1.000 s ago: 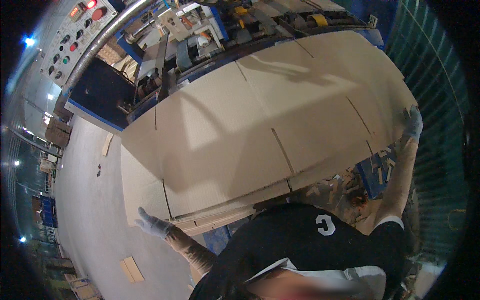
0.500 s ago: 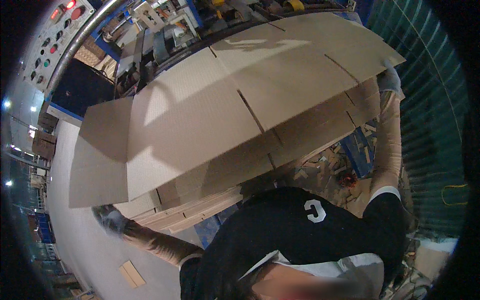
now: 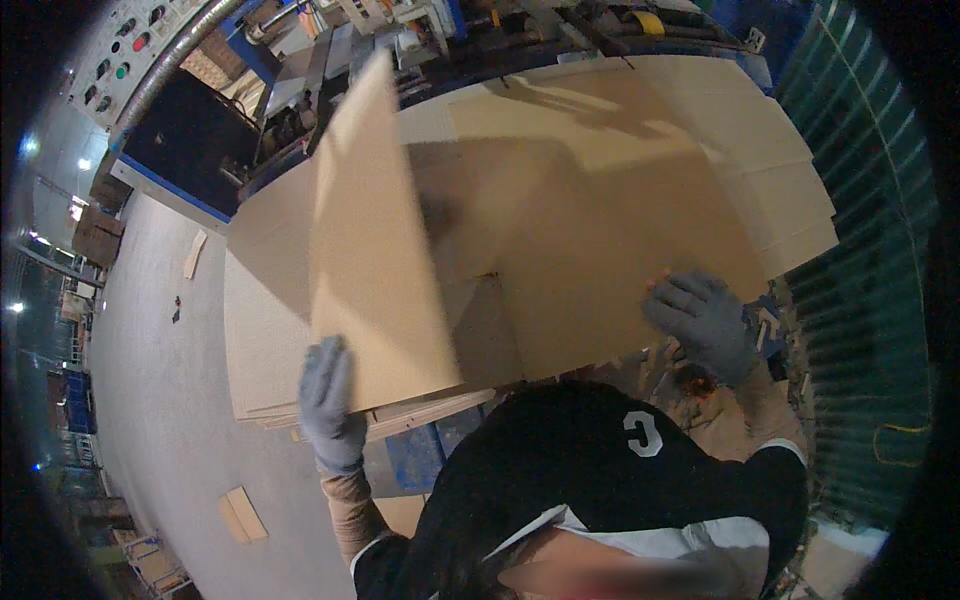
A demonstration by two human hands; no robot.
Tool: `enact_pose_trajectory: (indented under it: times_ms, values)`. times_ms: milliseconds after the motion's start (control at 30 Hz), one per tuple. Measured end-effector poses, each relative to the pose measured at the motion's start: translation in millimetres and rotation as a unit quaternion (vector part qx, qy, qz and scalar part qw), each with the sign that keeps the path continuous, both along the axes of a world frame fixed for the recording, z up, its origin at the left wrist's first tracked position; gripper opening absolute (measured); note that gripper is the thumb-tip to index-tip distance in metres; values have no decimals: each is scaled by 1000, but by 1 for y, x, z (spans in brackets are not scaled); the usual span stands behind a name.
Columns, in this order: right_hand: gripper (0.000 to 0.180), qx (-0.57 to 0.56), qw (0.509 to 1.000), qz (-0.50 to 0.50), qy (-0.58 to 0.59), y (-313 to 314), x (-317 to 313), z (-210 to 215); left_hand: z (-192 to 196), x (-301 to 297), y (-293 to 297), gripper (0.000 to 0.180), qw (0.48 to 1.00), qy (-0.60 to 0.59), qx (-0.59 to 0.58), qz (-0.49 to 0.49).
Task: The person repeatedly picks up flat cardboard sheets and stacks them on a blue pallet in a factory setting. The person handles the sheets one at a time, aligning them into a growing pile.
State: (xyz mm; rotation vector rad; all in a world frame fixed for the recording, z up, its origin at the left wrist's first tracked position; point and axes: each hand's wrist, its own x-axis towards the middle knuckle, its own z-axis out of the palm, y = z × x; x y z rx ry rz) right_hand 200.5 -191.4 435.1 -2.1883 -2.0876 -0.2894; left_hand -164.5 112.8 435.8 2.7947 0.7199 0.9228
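My left hand [image 3: 333, 405], in a grey glove, is at the near left edge of a raised cardboard panel [image 3: 375, 260]. Its fingers are stretched out against the panel, and the thumb is hidden. The panel stands tilted up from a large cardboard sheet [image 3: 600, 250], throwing a shadow over it. My right hand [image 3: 705, 320], gloved in grey too, rests on the sheet's near right part with the fingers extended. Beneath lies a stack of flat cardboard [image 3: 265, 330], its layered edges showing at the front.
Machinery with rollers [image 3: 540, 30] runs behind the stack. A control panel [image 3: 125, 60] with buttons is at the far left. On the right stands a green corrugated wall [image 3: 875, 270]. Cardboard scraps litter the floor by my right arm, and a cardboard strip [image 3: 243, 515] lies at left.
Both hands have come inward from the sheet's outer ends. The left part of the cardboard has swung up toward the right. My right hand has moved from the far right corner onto the sheet.
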Motion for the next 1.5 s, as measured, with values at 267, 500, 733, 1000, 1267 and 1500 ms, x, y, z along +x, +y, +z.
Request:
enact_pose_trajectory:
  times_ms: [267,500,733,1000,1267,1500]
  values:
    - [44,-23,1000,11,-6,31,30,-13,-16,26,23,44,982,176,19,-69]
    - [58,31,999,39,-20,112,86,-7,-22,74,88,65,990,134,34,-38]
    - [58,82,990,107,-39,182,126,-18,-28,138,161,62,998,-29,56,-2]
    - [61,61,995,74,-32,204,166,-5,-32,161,178,55,999,-3,43,17]
    - [47,132,985,-29,-104,254,194,-27,-28,210,232,50,993,33,3,110]
    - [37,36,977,-210,-13,277,170,-22,-17,226,190,48,994,56,77,62]
